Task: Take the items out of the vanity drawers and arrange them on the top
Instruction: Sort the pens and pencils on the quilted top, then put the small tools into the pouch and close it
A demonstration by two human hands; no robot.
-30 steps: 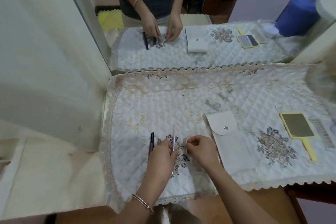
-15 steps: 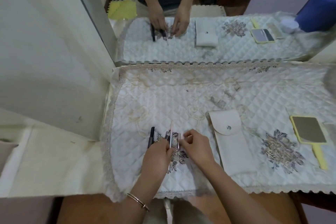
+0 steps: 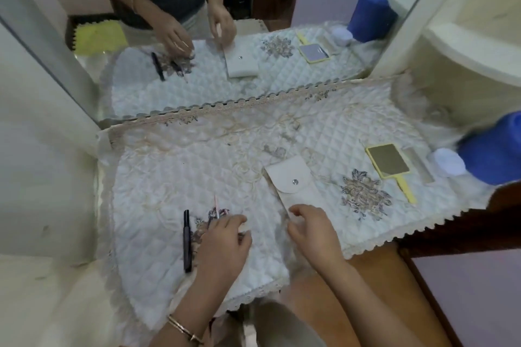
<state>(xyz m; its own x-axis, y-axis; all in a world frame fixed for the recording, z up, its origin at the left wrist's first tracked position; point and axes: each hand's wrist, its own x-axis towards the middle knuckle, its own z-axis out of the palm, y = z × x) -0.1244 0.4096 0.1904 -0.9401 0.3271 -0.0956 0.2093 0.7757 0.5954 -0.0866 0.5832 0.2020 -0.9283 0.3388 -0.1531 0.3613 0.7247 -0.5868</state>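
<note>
Left hand covered the near ends of the small tools on the cloth. A thin pink stick poked out, too small to identify. Right hand hid the near end of the pouch; blur left it unclear whether it gripped or only touched. Blue container was motion-smeared and cut off at the right edge. Comb beside the hand mirror was blurred, teeth indistinct. White round thing was unidentifiable. Both forearms ran off the bottom edge.
</note>
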